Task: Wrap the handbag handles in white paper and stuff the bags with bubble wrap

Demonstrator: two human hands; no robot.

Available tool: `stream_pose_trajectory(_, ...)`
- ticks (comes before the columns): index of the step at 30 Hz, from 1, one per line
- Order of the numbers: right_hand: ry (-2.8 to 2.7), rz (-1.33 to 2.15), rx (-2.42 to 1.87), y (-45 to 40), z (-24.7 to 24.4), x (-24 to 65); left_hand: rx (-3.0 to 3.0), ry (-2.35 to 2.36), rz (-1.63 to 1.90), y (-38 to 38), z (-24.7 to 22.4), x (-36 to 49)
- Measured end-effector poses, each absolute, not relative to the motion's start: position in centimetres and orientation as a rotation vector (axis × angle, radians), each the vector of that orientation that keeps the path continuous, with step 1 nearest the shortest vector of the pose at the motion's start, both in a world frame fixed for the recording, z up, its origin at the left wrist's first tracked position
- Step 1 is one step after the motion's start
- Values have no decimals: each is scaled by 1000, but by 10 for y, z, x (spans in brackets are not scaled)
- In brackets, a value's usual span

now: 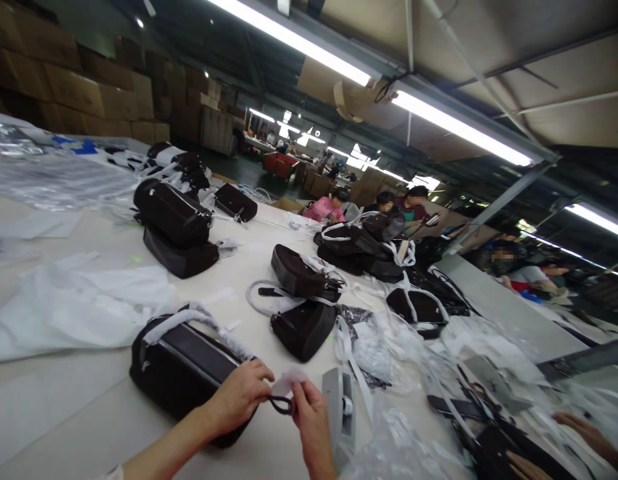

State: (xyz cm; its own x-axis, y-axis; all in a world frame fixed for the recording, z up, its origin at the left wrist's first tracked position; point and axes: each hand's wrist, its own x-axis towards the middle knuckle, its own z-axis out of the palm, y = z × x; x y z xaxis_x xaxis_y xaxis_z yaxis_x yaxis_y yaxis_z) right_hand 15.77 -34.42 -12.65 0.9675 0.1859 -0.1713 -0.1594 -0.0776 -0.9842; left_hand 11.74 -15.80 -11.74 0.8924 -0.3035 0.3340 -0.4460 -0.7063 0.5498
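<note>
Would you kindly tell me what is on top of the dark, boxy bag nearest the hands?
A white-wrapped handle arches across the bag; wrapping hides its surface, and the left hand partly covers the bag's end.

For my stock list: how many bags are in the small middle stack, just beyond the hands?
2 visible: the upper bag, and the lower bag partly beneath it. Another may be hidden.

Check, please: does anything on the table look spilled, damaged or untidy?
No damage or spill stands out. The crumpled clear plastic, right of the person's right hand, looks untidy: it lies in a loose heap on the table.
</note>
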Motion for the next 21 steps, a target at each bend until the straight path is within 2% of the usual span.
stream_pose_trajectory(5, -266, -6, -1987, -365, -120, 154, 2393, -441, 247, -164, -117, 110)
stream_pose_trajectory(11, -391, -246, -2176, -388, -115, 148, 2261, -291, 134, -169, -113, 115)
stream_pose_trajectory(17, -527, -392, -2319, -392, -115, 138, 2195, -276, 37, -172, -111, 119)
stream_pose_trajectory(21, -446, -337, -2293, -392, -120, 135, 2224, -396, 85, -171, -114, 115)
